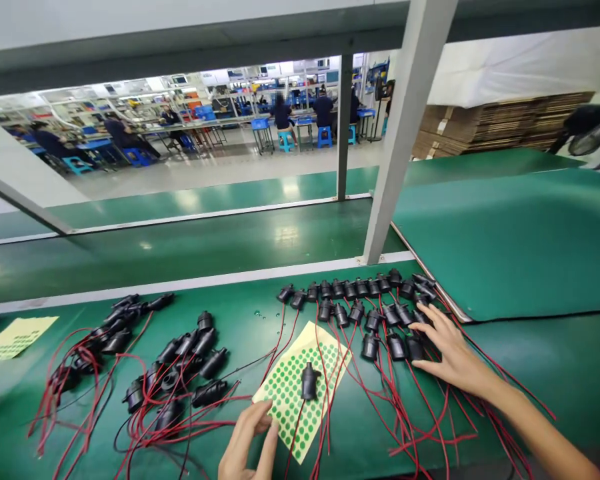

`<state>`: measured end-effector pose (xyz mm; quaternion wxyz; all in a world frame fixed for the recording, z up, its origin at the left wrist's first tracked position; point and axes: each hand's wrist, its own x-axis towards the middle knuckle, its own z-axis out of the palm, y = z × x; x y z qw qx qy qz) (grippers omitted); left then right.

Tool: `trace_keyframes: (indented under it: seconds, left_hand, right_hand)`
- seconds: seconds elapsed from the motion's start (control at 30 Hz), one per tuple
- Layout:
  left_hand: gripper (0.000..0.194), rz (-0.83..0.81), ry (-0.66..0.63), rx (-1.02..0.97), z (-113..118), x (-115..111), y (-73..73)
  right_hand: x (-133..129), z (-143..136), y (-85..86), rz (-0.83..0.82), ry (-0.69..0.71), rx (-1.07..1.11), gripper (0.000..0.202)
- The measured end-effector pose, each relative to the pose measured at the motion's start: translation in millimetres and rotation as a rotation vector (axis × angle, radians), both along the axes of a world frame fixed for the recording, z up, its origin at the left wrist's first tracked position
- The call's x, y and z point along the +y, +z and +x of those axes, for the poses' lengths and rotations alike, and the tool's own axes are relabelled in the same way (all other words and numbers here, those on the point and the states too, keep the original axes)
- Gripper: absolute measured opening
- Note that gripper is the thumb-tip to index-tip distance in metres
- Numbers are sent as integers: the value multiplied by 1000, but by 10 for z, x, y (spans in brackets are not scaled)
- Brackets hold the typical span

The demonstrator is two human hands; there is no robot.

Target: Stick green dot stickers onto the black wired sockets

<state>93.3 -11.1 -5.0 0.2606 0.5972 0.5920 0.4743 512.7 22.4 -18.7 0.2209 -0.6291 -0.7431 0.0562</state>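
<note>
My left hand [250,443] rests at the near edge of a yellow sheet of green round stickers [293,393], fingertips touching its corner. One black socket part [309,380] with red and black wires lies on that sheet. My right hand [453,357] lies spread over the right end of rows of upright black socket parts [360,300], its fingers touching the nearest ones. Neither hand grips anything that I can see.
A pile of black socket parts with tangled red wires [175,373] lies to the left. Another sticker sheet [15,337] sits far left. A white frame post [405,133] stands behind the rows. Green conveyor belt [205,243] runs beyond; people work at distant benches.
</note>
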Motion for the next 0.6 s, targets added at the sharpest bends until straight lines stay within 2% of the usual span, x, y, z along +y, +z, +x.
trace_keyframes:
  seconds: [0.1, 0.17, 0.23, 0.33, 0.43, 0.5, 0.6]
  left_hand:
    - [25, -52, -116, 125, -22, 16, 90]
    - [28, -69, -166, 224, 10, 36, 135]
    - [35, -82, -208, 310, 71, 72, 158]
    - [36, -70, -230, 381, 155, 140, 162]
    - [30, -26, -152, 412, 186, 196, 150]
    - [27, -2, -123, 426, 192, 216, 135]
    - [27, 12, -156, 438, 216, 214, 81]
  right_hand:
    - [-39, 107, -45, -1, 23, -46, 47]
    - [-47, 117, 12, 29, 70, -103, 54]
    - [-17, 14, 128, 53, 150, -136, 64]
    - [101, -363, 354, 58, 283, -47, 58]
    - [291, -870, 536, 53, 461, 96, 34]
    - [449, -1186, 587, 16, 567, 173, 22]
    - [696, -1565, 550, -13, 613, 178, 19]
